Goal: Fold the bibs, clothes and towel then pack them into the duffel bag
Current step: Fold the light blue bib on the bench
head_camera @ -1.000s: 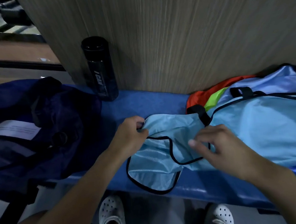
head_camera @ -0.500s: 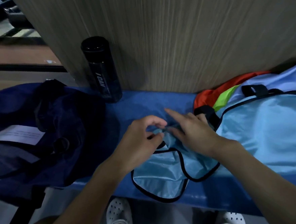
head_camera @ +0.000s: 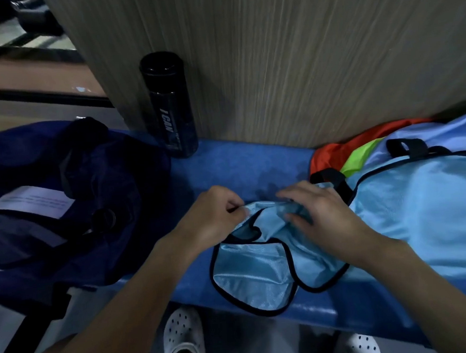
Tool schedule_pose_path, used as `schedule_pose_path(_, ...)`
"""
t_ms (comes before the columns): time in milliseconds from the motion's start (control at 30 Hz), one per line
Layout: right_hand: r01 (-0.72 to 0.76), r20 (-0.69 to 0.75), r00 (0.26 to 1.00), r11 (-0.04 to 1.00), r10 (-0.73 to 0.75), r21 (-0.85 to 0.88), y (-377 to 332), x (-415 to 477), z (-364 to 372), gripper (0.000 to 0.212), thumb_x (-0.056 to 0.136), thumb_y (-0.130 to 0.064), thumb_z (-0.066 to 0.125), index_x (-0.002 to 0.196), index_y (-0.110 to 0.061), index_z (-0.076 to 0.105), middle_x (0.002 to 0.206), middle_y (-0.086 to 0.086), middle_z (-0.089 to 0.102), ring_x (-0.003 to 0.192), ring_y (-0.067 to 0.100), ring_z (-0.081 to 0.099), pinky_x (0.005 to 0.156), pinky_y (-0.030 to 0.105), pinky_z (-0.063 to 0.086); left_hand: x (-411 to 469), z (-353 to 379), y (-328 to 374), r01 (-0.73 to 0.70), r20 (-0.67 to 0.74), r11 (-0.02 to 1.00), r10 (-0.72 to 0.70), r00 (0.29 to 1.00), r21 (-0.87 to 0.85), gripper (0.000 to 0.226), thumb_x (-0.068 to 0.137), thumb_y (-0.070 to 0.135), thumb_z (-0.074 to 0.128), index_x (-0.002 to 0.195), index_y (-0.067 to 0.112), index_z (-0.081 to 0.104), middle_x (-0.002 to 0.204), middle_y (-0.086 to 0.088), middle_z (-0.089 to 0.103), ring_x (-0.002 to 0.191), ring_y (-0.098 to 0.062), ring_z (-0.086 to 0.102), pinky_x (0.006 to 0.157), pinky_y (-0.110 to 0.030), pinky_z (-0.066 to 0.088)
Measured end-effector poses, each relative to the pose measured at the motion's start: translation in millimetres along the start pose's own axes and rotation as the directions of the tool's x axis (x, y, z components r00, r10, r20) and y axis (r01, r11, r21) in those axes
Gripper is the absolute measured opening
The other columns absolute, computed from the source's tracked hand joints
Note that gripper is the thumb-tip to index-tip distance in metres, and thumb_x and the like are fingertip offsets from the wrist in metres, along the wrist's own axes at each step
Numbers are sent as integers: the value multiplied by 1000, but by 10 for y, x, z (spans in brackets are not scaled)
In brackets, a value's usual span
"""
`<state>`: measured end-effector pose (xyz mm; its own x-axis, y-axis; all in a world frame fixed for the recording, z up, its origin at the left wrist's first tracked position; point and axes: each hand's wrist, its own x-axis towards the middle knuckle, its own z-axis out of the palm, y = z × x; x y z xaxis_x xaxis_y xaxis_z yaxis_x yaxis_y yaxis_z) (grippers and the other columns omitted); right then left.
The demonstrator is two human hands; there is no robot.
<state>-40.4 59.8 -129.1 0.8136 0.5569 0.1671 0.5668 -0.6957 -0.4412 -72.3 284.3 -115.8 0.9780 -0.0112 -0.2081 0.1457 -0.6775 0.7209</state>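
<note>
A light blue bib [head_camera: 263,273] with black trim lies on the blue bench [head_camera: 242,167], its left end hanging over the front edge. My left hand [head_camera: 212,219] pinches the bib's upper left edge. My right hand [head_camera: 317,211] lies on the bunched fabric just to the right, fingers spread over it. More light blue fabric [head_camera: 421,210] stretches to the right, with an orange bib [head_camera: 342,144] and a lime green bib [head_camera: 360,159] showing beneath it. The dark navy duffel bag [head_camera: 63,204] sits at the left end of the bench.
A black bottle [head_camera: 170,106] stands on the bench against the wooden panel [head_camera: 273,55] behind it. A white label [head_camera: 33,201] shows on the bag. My white perforated shoes [head_camera: 182,339] are on the floor below the bench's front edge.
My right hand came up from the bib's lower part to its top edge, then shifted right and settled on the bunched fabric. My left hand kept its pinch at the upper left edge.
</note>
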Motion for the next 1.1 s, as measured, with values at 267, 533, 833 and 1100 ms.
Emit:
schedule_pose_path(267, 13, -14, 1000, 996, -14, -90, -7, 42, -26, 14, 85, -10, 66, 86, -24, 64, 87, -13, 61, 84, 13, 54, 83, 34, 31, 57, 3, 19, -63, -154, 984, 37, 987, -164, 36, 89, 2, 65, 89, 38, 68, 92, 16, 71, 96, 1, 67, 89, -20, 52)
schedule_pose_path(533, 5, 29, 1000, 1000, -5, -10, -78, 1, -16, 33, 89, -33, 67, 120, -30, 57, 103, -22, 57, 87, -5, 40, 96, 29, 27, 0, 1, 130, -90, -144, 973, 60, 988, -211, 16, 93, 13, 65, 104, 17, 77, 98, 11, 75, 92, 5, 67, 84, -13, 52)
schedule_pose_path(833, -36, -84, 995, 984, 51, 172, -108, -6, -95, 20, 87, -21, 66, 90, -35, 53, 89, -10, 64, 97, 8, 45, 88, 25, 39, 28, 14, -41, -49, -217, 988, 16, 976, -146, 34, 93, -6, 51, 102, 19, 73, 82, 6, 67, 66, 7, 61, 59, -8, 45)
schedule_pose_path(1100, 59, -1, 998, 977, -60, 206, -142, -2, -111, 16, 90, -31, 65, 103, -22, 69, 98, -18, 66, 95, 3, 61, 100, 33, 38, 299, 36, -131, 29, -236, 984, -70, 969, -174, 10, 94, 27, 64, 103, 27, 67, 91, 9, 70, 80, 0, 66, 67, -13, 48)
